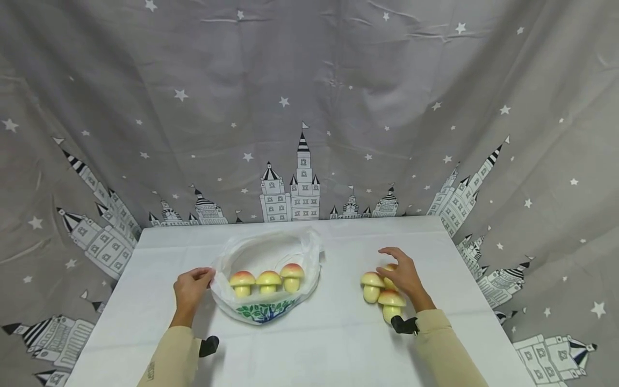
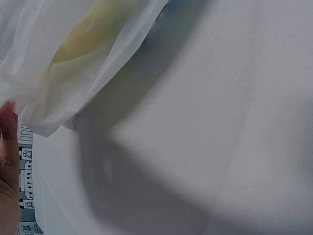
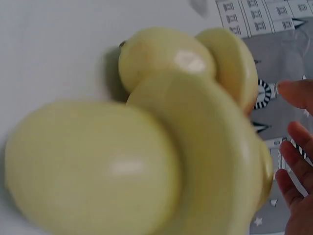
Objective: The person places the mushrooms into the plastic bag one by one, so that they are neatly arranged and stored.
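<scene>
A white plastic bag (image 1: 309, 282) with a green and blue tree print lies on the table, its mouth spread wide. Three toy mushrooms, among them a middle one (image 1: 268, 280), sit in a row inside it, yellow with reddish caps. My left hand (image 1: 189, 294) pinches the bag's left rim between thumb and fingers; the left wrist view shows the fingertips at the bag's edge. To the right, three more mushrooms (image 1: 391, 301) are grouped together on the table. Over the farthest of them, my right hand (image 1: 405, 275) holds its thumb and fingers apart, with nothing gripped.
A white cloth covers the table (image 1: 333, 344). Behind it and along both sides hangs a grey curtain (image 1: 309, 70) printed with stars and castles. Between the bag and the loose mushrooms lies a stretch of white tabletop.
</scene>
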Demonstrator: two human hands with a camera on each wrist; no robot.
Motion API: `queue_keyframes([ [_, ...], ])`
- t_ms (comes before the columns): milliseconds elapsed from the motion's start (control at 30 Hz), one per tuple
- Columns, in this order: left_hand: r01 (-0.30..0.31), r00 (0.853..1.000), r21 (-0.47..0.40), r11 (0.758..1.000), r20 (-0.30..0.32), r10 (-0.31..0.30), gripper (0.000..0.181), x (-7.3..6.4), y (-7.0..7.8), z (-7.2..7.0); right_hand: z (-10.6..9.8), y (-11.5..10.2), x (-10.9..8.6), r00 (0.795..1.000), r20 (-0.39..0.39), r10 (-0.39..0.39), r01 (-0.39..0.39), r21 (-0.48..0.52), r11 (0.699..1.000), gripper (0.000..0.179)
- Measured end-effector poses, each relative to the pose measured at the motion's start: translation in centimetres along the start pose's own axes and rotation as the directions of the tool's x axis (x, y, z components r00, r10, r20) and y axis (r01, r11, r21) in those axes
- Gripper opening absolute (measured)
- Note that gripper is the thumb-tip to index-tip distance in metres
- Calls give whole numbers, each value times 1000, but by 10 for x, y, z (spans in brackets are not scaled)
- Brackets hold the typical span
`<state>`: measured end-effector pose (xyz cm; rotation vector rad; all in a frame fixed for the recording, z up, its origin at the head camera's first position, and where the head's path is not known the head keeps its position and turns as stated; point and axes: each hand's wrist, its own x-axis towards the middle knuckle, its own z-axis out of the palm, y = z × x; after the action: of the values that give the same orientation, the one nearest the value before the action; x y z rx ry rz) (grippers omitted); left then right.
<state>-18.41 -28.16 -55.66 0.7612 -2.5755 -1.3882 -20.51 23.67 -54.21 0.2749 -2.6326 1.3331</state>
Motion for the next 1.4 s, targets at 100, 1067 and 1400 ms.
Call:
queue_keyframes([
  [100, 8, 1000, -12, 1000, 0, -8, 32, -7, 9, -4, -5, 7, -5, 1000, 10, 27, -27, -7, 1000, 47],
  [1067, -35, 999, -16, 999, -18, 35, 31, -15, 15, -6, -18, 34, -28, 954, 94, 283, -291, 88, 953, 45],
  [1400, -12, 1000, 8, 1000, -17, 12, 30, -17, 15, -8, -18, 36, -30, 940, 92, 327, -334, 65, 940, 48],
])
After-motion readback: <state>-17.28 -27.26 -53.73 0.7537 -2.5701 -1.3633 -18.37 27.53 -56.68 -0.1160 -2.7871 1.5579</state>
